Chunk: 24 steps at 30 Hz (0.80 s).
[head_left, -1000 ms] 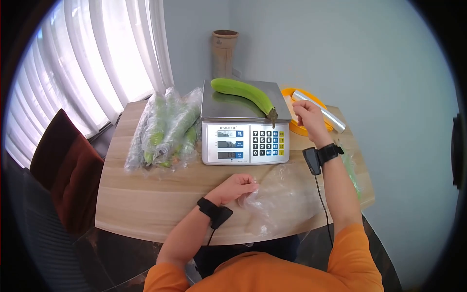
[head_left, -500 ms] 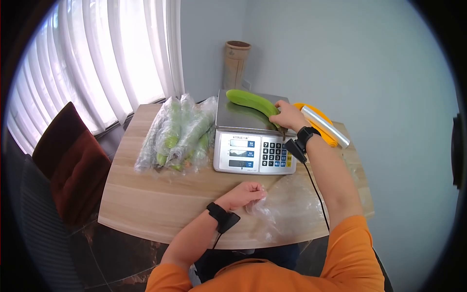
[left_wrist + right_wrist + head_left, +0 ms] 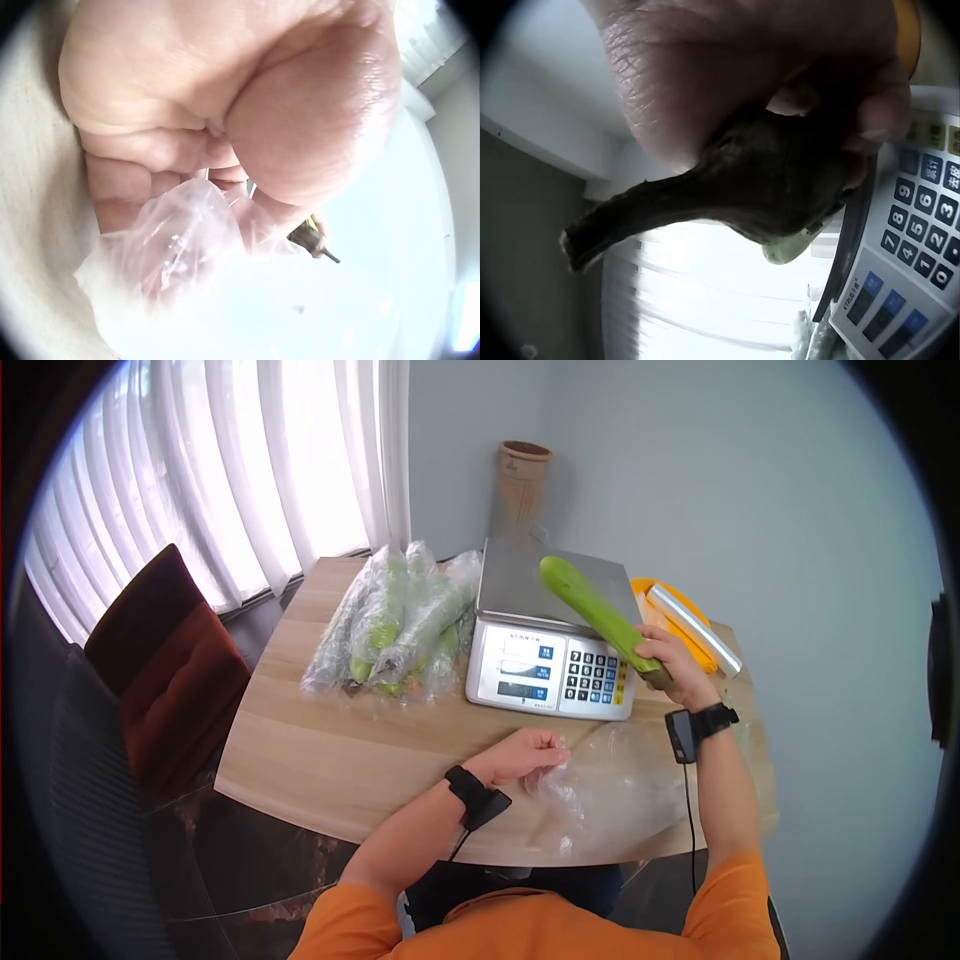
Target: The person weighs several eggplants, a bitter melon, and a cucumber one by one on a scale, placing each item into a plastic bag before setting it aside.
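My right hand (image 3: 680, 665) grips a long green eggplant (image 3: 590, 605) by its stem end and holds it slanted over the front right of the scale (image 3: 550, 675). In the right wrist view the eggplant's dark cap and crooked stem (image 3: 652, 206) jut out past the palm. My left hand (image 3: 520, 757) pinches the gathered edge of a clear plastic bag (image 3: 620, 790), which lies spread on the table in front of the scale. Up close, the crumpled bag (image 3: 180, 247) covers the left fingertips.
Several wrapped green eggplants (image 3: 400, 625) lie left of the scale. On its right, an orange basket (image 3: 655, 588) has a roll of clear film (image 3: 700, 632) across it. A tall clay-coloured vase (image 3: 522, 490) stands behind the wooden table (image 3: 310, 760). A dark red chair (image 3: 180, 680) is at left.
My right hand moved in to the eggplant on the scale, grasped its stem end and lifted it off toward the right front. My left hand keeps its hold on the bag.
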{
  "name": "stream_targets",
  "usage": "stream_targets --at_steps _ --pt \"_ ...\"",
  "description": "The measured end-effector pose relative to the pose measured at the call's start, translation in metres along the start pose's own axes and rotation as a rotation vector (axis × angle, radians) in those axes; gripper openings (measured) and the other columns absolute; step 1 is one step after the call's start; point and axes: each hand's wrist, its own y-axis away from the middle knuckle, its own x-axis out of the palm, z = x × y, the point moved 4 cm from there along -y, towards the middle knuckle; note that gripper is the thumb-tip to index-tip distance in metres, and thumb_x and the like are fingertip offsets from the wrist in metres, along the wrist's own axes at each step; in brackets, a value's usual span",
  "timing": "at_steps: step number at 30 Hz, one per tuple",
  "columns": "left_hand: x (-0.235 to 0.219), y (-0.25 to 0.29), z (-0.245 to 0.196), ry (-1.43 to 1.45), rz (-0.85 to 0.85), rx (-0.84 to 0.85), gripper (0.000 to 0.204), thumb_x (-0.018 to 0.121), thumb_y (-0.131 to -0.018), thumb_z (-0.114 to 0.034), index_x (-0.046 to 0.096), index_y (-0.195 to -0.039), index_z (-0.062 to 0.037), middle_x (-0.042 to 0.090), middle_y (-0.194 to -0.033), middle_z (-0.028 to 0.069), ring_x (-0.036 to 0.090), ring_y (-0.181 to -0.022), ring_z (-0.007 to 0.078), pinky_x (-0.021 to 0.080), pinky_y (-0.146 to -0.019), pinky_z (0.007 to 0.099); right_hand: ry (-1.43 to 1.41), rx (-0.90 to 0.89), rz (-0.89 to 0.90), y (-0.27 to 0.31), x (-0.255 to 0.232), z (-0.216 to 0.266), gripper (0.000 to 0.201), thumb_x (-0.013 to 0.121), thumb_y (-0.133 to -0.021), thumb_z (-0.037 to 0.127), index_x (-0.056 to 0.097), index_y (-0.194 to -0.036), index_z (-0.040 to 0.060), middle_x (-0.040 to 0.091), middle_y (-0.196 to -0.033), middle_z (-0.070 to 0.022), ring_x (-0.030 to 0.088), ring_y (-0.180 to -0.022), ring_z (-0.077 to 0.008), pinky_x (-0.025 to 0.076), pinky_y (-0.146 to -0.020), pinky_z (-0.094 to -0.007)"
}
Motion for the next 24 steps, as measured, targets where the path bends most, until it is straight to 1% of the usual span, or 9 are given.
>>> stream_targets --at_steps 3,6,8,11,14,17,20,22,24 --pt "0.004 0.002 -0.004 0.054 -0.071 -0.034 0.012 0.060 -0.092 -0.015 0.057 -0.083 -0.0091 0.051 -0.064 -0.0059 0.042 -0.051 0.0015 0.033 -0.044 0.0191 -0.284 0.032 -0.034 0.071 -0.018 -0.028 0.057 0.066 -0.077 0.028 0.049 -0.125 0.0019 0.062 -0.086 -0.0081 0.057 -0.063 -0.0120 0.047 -0.049 -0.0247" --pt "0.001 0.000 -0.011 0.036 -0.191 -0.020 0.014 0.062 -0.092 -0.017 0.057 -0.084 -0.0071 0.056 -0.069 -0.0042 0.045 -0.053 0.0015 0.034 -0.044 0.0188 -0.426 -0.008 -0.078 0.130 -0.026 -0.050 0.062 0.068 -0.075 0.032 0.047 -0.126 0.0021 0.061 -0.085 -0.0087 0.057 -0.062 -0.0128 0.046 -0.047 -0.0234" --pt "-0.002 -0.002 -0.017 0.043 -0.272 0.057 0.012 0.062 -0.092 -0.015 0.057 -0.085 -0.0065 0.056 -0.069 -0.0047 0.045 -0.054 0.0010 0.034 -0.045 0.0185 -0.468 -0.045 -0.185 0.158 -0.031 -0.064 0.069 0.070 -0.072 0.034 0.044 -0.127 0.0026 0.059 -0.082 -0.0090 0.057 -0.062 -0.0136 0.047 -0.049 -0.0233" --pt "-0.014 0.001 -0.027 -0.002 -0.340 0.128 0.009 0.061 -0.092 -0.012 0.058 -0.086 -0.0056 0.056 -0.070 -0.0051 0.046 -0.057 0.0003 0.036 -0.047 0.0179 -0.468 -0.104 -0.235 0.190 -0.051 -0.089 0.070 0.071 -0.072 0.034 0.043 -0.128 0.0028 0.058 -0.081 -0.0084 0.057 -0.062 -0.0142 0.047 -0.049 -0.0238" --pt "-0.023 0.021 -0.042 -0.065 -0.492 0.203 0.008 0.061 -0.092 -0.012 0.059 -0.088 -0.0050 0.057 -0.070 -0.0050 0.047 -0.059 -0.0002 0.036 -0.050 0.0173 -0.432 0.014 -0.294 0.220 -0.073 -0.112 0.065 0.069 -0.074 0.020 0.043 -0.131 0.0015 0.060 -0.089 -0.0063 0.057 -0.068 -0.0119 0.046 -0.059 -0.0246" --pt "-0.038 0.049 -0.067 -0.090 -0.625 0.319 0.007 0.061 -0.092 -0.012 0.060 -0.090 -0.0051 0.057 -0.070 -0.0054 0.047 -0.058 -0.0007 0.035 -0.049 0.0170 -0.157 0.042 -0.526 0.244 -0.085 -0.121 0.056 0.068 -0.075 0.012 0.049 -0.126 0.0004 0.058 -0.089 -0.0025 0.055 -0.072 -0.0101 0.045 -0.062 -0.0242" --pt "-0.078 0.083 -0.084 -0.343 -0.703 0.240 0.010 0.060 -0.091 -0.011 0.060 -0.097 -0.0025 0.059 -0.075 -0.0031 0.051 -0.064 0.0030 0.041 -0.056 0.0194 -0.060 0.127 -0.443 0.261 -0.094 -0.121 0.051 0.068 -0.074 0.007 0.053 -0.122 -0.0007 0.058 -0.090 -0.0006 0.054 -0.076 -0.0087 0.043 -0.066 -0.0237" --pt "-0.100 0.101 -0.094 -0.595 -0.786 0.218 0.014 0.060 -0.090 -0.010 0.060 -0.100 -0.0006 0.060 -0.079 -0.0008 0.054 -0.068 0.0056 0.044 -0.062 0.0216 0.034 0.168 -0.396 0.264 -0.094 -0.119 0.051 0.067 -0.074 0.009 0.054 -0.122 -0.0009 0.056 -0.088 0.0008 0.052 -0.074 -0.0073 0.042 -0.064 -0.0227" --pt "-0.110 0.122 -0.109 -0.854 -0.958 0.317 0.015 0.060 -0.089 -0.009 0.060 -0.101 0.0000 0.061 -0.083 0.0007 0.055 -0.071 0.0083 0.045 -0.066 0.0232 0.106 0.186 -0.351 0.266 -0.096 -0.126 0.049 0.068 -0.074 0.010 0.055 -0.121 -0.0006 0.057 -0.088 0.0008 0.051 -0.075 -0.0076 0.042 -0.065 -0.0233"
